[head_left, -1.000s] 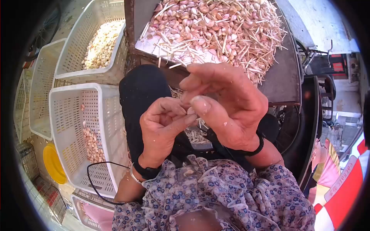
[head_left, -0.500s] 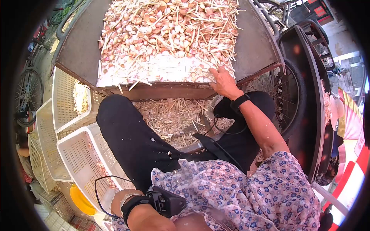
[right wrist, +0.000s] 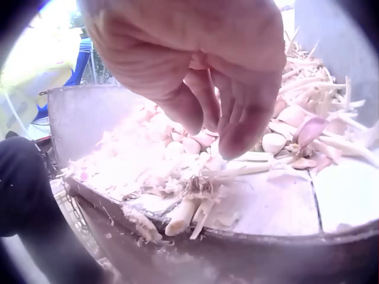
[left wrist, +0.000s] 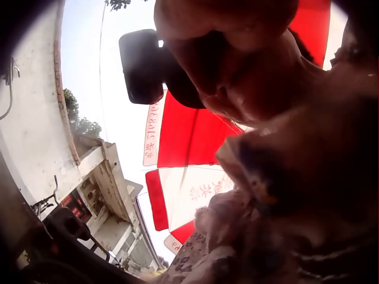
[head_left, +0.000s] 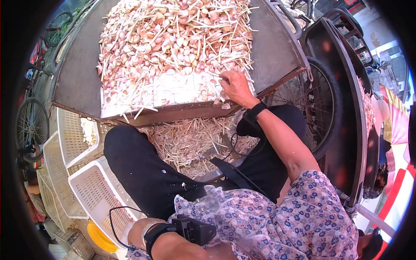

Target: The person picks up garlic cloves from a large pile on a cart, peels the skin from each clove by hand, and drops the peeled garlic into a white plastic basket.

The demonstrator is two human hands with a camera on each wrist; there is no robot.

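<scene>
My right hand (head_left: 236, 86) is over the near right part of a large heap of garlic cloves (head_left: 169, 43), mixed with dry stalks. In the right wrist view its fingers (right wrist: 243, 127) bend down toward the pale cloves (right wrist: 273, 143), and a gap shows between thumb and fingers. Below the fingertips lie stalk pieces (right wrist: 183, 216) and white tiles (right wrist: 272, 207). My left hand (head_left: 182, 250) is bent back toward my upper body at the bottom of the head view, its fingers beyond the edge. The left wrist view is dark around it.
White plastic crates (head_left: 99, 182) stand to my left, with a yellow basin (head_left: 102, 237) beside them. Stalks and skins (head_left: 186, 143) lie between my knees, under the metal edge of the cart (head_left: 73, 95). On the right are a wheel (head_left: 323, 108) and a dark cart bed (head_left: 346, 143).
My hands were together before my chest at first. They parted; the right went forward to the heap, where its fingers now bend more, and the left came back toward my body.
</scene>
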